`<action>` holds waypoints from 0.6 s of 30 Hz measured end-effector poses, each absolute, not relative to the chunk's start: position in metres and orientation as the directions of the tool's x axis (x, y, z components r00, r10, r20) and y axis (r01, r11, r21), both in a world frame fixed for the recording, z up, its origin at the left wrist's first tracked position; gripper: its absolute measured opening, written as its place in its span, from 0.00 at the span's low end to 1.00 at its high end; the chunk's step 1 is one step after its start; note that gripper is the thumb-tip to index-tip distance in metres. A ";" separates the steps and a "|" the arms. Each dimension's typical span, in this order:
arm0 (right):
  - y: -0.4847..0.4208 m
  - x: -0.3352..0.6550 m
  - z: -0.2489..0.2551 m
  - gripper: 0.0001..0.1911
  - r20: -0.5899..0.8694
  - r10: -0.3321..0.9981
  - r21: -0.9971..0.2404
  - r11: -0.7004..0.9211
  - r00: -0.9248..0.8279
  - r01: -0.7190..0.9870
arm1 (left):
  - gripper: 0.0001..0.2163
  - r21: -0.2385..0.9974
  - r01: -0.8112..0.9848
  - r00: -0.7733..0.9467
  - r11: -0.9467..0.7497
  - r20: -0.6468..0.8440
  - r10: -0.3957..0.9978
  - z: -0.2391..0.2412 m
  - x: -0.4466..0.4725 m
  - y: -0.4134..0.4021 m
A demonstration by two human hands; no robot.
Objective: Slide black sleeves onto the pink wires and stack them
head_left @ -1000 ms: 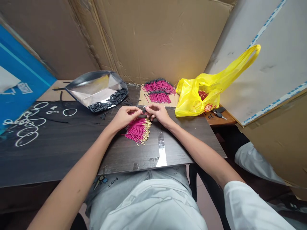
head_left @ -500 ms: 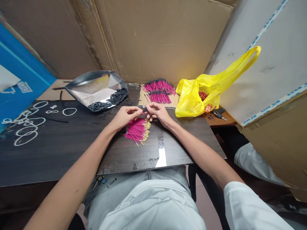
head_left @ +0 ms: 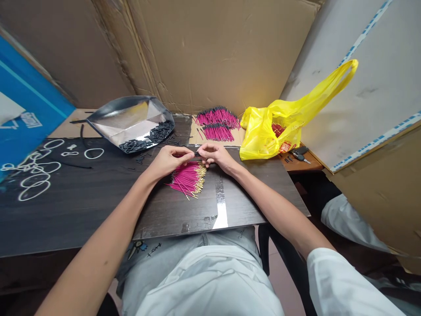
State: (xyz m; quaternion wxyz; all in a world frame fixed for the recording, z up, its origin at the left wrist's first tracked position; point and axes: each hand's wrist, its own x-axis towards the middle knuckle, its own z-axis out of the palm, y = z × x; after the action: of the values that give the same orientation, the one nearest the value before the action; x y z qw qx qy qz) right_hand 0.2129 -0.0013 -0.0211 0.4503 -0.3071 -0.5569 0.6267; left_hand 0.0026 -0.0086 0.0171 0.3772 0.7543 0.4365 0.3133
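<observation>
My left hand (head_left: 171, 160) is closed in a pinch; whatever its fingertips hold is too small to make out. Close beside it, my right hand (head_left: 217, 156) pinches a small black tube piece (head_left: 197, 153), mostly covered by the fingers. Just below both hands lies a fanned pile of magenta wires (head_left: 186, 179) with gold tips pointing right. Farther back, two rows of magenta wires (head_left: 217, 125) with black ends rest on cardboard. An open silver-lined bag (head_left: 115, 125) at the left back holds many short black tubes (head_left: 158, 135).
White rubber bands (head_left: 34, 186) lie on the dark table (head_left: 98, 210) at the left. A yellow plastic bag (head_left: 259, 140) with red wires inside stands at the right back, beside keys (head_left: 300, 153). Cardboard (head_left: 223, 52) walls the back. Another person's pale clothing (head_left: 348, 221) shows at the right.
A bit of magenta wire that showed between my fingertips is now hidden. My right hand has shifted slightly left and down; the wire pile looks the same.
</observation>
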 end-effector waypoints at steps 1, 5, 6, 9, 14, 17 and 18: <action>-0.002 0.213 -0.020 0.19 0.107 0.904 -0.975 0.014 -0.415 -0.221 | 0.19 0.839 0.425 0.427 -0.338 0.144 0.893 0.018 0.003 -0.009; -0.002 0.215 -0.017 0.18 0.070 0.891 -0.975 -0.033 -0.448 -0.218 | 0.18 0.831 0.427 0.458 -0.356 0.141 0.878 0.020 0.004 -0.010; -0.002 0.216 -0.017 0.18 0.066 0.890 -0.975 -0.039 -0.451 -0.220 | 0.18 0.832 0.424 0.470 -0.357 0.135 0.872 0.020 0.004 -0.010; 0.000 0.216 -0.018 0.17 0.054 0.896 -0.968 -0.061 -0.441 -0.243 | 0.19 0.846 0.409 0.514 -0.342 0.096 0.852 0.021 0.003 -0.008; 0.002 0.216 -0.022 0.17 0.064 0.896 -0.945 -0.086 -0.439 -0.315 | 0.17 0.891 0.353 0.538 -0.286 0.057 0.841 0.021 -0.001 -0.003; 0.003 0.217 -0.022 0.17 0.056 0.893 -0.948 -0.093 -0.446 -0.304 | 0.17 0.909 0.329 0.531 -0.256 0.046 0.846 0.019 -0.002 -0.002; 0.003 0.217 -0.022 0.18 0.053 0.893 -0.950 -0.093 -0.446 -0.299 | 0.16 0.908 0.330 0.531 -0.258 0.047 0.846 0.019 -0.002 -0.002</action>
State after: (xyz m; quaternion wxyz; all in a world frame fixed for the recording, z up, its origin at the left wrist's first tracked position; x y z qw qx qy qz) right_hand 0.2171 0.0033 -0.0219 0.4388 -0.2906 -0.5110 0.6797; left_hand -0.0022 -0.0017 0.0193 0.4632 0.7424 0.3958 0.2785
